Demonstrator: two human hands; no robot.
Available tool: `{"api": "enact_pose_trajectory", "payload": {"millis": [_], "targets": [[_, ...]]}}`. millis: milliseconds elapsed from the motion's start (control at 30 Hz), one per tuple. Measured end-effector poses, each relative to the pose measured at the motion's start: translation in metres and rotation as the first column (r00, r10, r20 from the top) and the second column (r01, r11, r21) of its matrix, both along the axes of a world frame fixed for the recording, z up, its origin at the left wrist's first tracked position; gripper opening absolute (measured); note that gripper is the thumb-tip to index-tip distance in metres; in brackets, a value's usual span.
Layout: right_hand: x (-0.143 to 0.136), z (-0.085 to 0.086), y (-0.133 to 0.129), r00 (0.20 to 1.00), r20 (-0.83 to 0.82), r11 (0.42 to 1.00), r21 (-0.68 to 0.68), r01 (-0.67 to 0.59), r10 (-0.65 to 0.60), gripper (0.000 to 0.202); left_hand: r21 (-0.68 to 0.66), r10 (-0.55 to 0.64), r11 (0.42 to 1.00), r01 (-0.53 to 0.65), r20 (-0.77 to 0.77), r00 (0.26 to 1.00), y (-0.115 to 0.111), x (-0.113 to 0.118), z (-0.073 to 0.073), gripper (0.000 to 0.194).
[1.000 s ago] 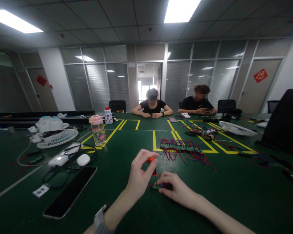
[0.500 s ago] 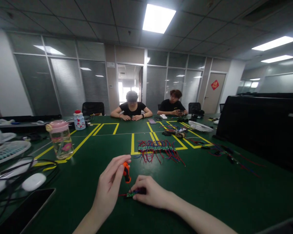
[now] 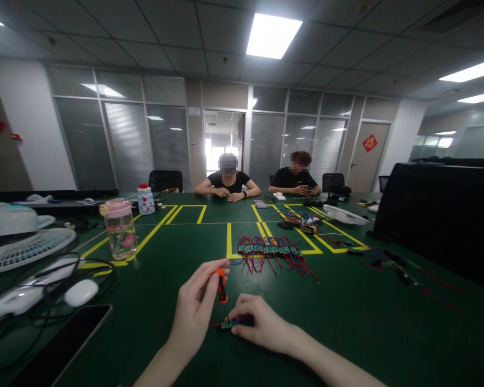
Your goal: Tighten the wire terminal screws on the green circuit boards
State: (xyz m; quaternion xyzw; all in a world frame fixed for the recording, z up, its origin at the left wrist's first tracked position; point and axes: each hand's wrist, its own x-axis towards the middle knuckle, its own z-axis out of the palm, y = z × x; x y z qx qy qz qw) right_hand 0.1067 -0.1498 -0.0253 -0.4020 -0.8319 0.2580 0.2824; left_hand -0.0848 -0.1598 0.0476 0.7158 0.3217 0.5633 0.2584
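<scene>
My left hand (image 3: 197,298) is closed around the top of a screwdriver (image 3: 222,287) with an orange and black handle. The screwdriver stands nearly upright, its thin shaft reaching down to a small green circuit board (image 3: 228,325) on the table. My right hand (image 3: 258,322) is closed on the board's right end, where dark and blue wires run under the fingers. A short red wire sticks out from the board's left side. The exact spot where the screwdriver tip meets the board is too small to make out.
Ahead lies a row of circuit boards (image 3: 270,249) with red and blue wires. To the left are a pink-lidded bottle (image 3: 121,231), a white mouse (image 3: 81,293), cables and a phone (image 3: 64,344). A black monitor (image 3: 439,220) stands at right. Two people sit across the table.
The whole view has shifted, so everything appears further right. Both hands keep their grip on the screwdriver and the circuit board, with little visible movement relative to the table.
</scene>
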Motion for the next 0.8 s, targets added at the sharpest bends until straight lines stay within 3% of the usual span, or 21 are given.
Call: {"api": "enact_pose_trajectory", "payload": {"millis": [200, 400, 567, 700, 800], "targets": [[-0.002, 0.005, -0.004, 0.999, 0.017, 0.998, -0.049, 0.039, -0.038, 0.026, 0.029, 0.070, 0.997, -0.069, -0.068, 0.995, 0.001, 0.000, 0.001, 0.020], [-0.004, 0.013, -0.006, 0.999, 0.027, 0.994, -0.097, 0.044, -0.041, 0.027, -0.029, -0.042, 0.999, 0.042, -0.022, 0.999, 0.000, 0.001, 0.001, 0.027], [-0.002, 0.006, -0.003, 1.000, 0.021, 0.999, -0.033, 0.024, -0.023, 0.025, 0.024, 0.050, 0.999, -0.049, -0.053, 0.997, -0.001, 0.000, 0.001, 0.022], [0.000, -0.002, -0.001, 1.000, -0.004, 1.000, -0.024, 0.007, -0.008, 0.025, 0.015, 0.020, 1.000, -0.020, -0.038, 0.999, -0.001, -0.001, 0.002, 0.027], [0.001, -0.002, 0.000, 1.000, -0.008, 1.000, -0.030, 0.007, -0.007, 0.025, 0.042, 0.058, 0.998, -0.056, -0.041, 0.997, 0.000, -0.001, 0.003, 0.021]]}}
